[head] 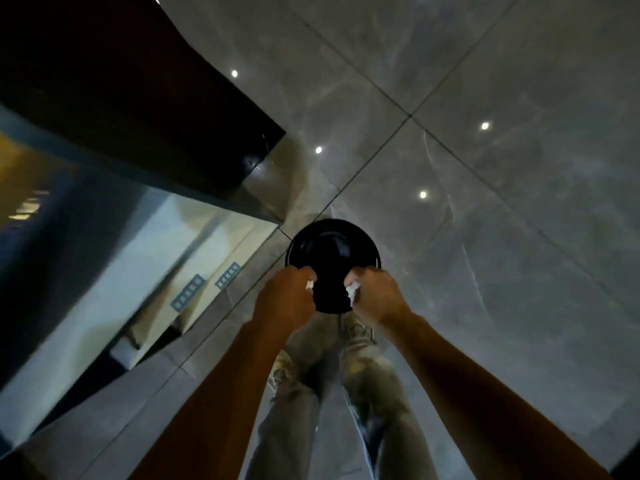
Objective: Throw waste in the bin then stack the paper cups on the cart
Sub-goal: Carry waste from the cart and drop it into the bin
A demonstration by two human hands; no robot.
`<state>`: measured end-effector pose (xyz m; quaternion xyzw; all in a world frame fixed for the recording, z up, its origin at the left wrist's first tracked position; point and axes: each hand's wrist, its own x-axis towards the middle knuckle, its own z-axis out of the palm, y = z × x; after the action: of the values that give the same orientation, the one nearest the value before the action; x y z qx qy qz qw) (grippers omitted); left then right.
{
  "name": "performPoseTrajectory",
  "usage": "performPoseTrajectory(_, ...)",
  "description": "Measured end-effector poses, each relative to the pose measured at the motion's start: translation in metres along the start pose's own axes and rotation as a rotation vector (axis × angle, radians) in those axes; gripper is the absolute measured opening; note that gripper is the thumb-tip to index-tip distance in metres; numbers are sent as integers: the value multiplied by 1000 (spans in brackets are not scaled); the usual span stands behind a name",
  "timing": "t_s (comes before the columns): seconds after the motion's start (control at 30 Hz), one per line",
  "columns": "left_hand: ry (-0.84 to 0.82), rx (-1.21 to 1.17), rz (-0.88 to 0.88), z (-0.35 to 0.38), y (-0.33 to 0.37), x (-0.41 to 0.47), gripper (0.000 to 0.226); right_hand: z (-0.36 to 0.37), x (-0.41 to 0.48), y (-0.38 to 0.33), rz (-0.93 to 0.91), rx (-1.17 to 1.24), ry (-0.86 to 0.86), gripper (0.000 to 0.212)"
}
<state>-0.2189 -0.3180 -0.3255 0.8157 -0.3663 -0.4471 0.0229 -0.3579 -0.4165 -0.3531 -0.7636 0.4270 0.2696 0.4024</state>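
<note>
A round black bin (332, 247) stands on the grey tiled floor straight below me, its dark mouth facing up. My left hand (285, 296) hovers over the bin's near left rim, fingers closed around a small white scrap of waste paper (310, 285). My right hand (375, 294) hangs over the near right rim, closed on a bigger crumpled white paper wad (352, 292). Both fists are at about the same height with the bin's opening between them. No paper cups and no cart are visible.
A dark counter block (138, 98) runs along the upper left, its corner close to the bin. Below it a glossy panel (104, 278) mirrors pale furniture. My legs and shoes (356, 330) stand just behind the bin. Polished grey tiles (485, 237) spread to the right.
</note>
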Motion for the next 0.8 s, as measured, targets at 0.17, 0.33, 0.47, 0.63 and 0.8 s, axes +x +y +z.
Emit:
performPoseTrajectory(0.17, -95, 68, 3, 78, -37, 95, 31, 78, 95, 47, 17, -16, -71, 35)
performPoseTrajectory(0.33, -213, 131, 10, 147, -70, 178, 26, 131, 184, 71, 76, -152, -237, 30)
performPoseTrajectory(0.47, -340, 168, -25, 188, -87, 239, 29, 161, 242, 87, 21, -271, -289, 34)
performPoseTrajectory(0.63, -417, 251, -63, 219, -98, 275, 39, 184, 278, 102, 52, -269, -304, 43)
performPoseTrajectory(0.8, -447, 270, -82, 208, -98, 262, 38, 181, 262, 107, 152, -206, -261, 41)
